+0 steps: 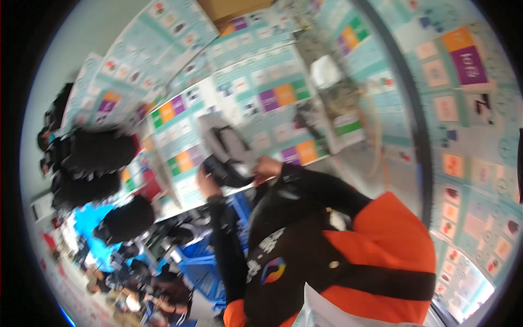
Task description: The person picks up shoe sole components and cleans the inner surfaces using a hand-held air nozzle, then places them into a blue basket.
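Both hands are holding a grey-and-black item (226, 144) over a printed board (272, 62).
Left hand (208, 184) is gripping its left side, right hand (267, 168) pinching the near-right edge; exact finger gap unclear, blurred. Item is lying slantwise, black end nearest. Black sleeve is partly hiding the blue basket (202, 267).

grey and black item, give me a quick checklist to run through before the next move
1. Left hand on the grey and black item: ok, at its near left side.
2. Right hand on it: ok, at its near right side.
3. Item above the patterned surface, not past its edge: cannot tell; blur hides the near end's exact position.
4. Item's weight resting on that surface: cannot tell, contact is hidden.
5. White item apart from the hands: ok, well beyond them to the right.
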Demonstrator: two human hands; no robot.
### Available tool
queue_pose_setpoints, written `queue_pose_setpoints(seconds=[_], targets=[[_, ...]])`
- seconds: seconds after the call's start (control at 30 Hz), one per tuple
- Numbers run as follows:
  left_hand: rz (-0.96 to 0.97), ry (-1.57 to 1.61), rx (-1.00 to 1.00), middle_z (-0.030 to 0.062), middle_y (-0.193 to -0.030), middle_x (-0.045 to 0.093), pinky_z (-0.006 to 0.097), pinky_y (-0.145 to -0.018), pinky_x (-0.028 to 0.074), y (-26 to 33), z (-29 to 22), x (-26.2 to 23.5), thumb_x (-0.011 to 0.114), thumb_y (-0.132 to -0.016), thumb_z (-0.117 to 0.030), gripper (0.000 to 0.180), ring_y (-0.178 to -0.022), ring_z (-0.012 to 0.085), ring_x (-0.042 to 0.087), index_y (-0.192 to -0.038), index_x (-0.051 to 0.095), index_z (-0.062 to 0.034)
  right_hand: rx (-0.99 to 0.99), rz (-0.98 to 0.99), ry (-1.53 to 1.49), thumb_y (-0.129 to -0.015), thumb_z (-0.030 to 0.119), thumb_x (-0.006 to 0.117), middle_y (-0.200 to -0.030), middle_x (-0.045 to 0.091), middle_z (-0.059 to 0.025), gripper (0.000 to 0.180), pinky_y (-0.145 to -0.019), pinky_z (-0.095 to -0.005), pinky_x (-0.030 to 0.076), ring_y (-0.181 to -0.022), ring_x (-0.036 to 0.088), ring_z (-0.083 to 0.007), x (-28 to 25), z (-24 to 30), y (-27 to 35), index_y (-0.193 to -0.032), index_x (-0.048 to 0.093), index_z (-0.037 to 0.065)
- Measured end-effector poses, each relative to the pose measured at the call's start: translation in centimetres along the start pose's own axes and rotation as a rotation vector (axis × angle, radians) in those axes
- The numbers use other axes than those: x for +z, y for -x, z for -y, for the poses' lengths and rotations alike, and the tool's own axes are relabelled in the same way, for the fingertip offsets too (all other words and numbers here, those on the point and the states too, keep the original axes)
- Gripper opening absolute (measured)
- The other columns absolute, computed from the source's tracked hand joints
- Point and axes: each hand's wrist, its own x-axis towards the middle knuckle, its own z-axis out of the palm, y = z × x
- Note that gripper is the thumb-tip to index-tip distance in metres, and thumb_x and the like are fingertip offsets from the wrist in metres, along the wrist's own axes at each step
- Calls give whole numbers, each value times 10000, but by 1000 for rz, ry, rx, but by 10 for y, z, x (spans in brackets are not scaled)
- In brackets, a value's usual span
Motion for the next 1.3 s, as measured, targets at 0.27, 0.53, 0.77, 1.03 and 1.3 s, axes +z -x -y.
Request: queue_pose_setpoints(seconds=[0.27, 0.53, 0.77, 1.03, 1.3], targets=[[250, 475, -341, 321, -996, 710, 486, -858, 530, -149, -140, 169, 560, -963, -391, 515, -996, 419, 702, -977, 704, 103, 1074, -81, -973, -986, 406, 575, -834, 733, -166, 482, -598, -391, 560, -674, 704, -238, -108, -80, 86, -1077, 674, -56], [426, -204, -66, 347, -1134, 657, 490, -972, 476, -199, -92, 186, 477, -956, -523, 500, -1149, 476, 610, -1181, 700, -137, 1261, -562, 921, -886, 131, 632, -1192, 501, -167, 325, -660, -368, 596, -1138, 512, -352, -176, -134, 171, -1149, 510, -15], [458, -56, 81, 228, -1135, 725, 420, -959, 500, -201, -90, 178, 691, -856, -467, 550, -1085, 369, 680, -1145, 735, -1, 1232, -604, 721, -817, 85, 664, -1151, 527, -216, 395, -882, -489, 486, -1114, 512, -416, -188, -131, 172, -1163, 521, -39], [378, 106, -133, 168, -1055, 760, 355, -927, 517, -199, -76, 159, 741, -819, -454, 551, -1007, 281, 720, -1135, 751, -2, 964, -446, -524, -781, 101, 643, -843, 704, -152, 273, -708, -364, 522, -750, 664, -290, -220, -4, 90, -1043, 658, 28], [350, 86, -138, 185, -1038, 761, 373, -912, 528, -199, -75, 177, 751, -802, -450, 533, -992, 301, 726, -1096, 765, -5, 965, -459, -220, -761, 90, 597, -766, 650, -193, 221, -700, -428, 518, -779, 648, -405, -208, 4, 86, -968, 654, 42]])
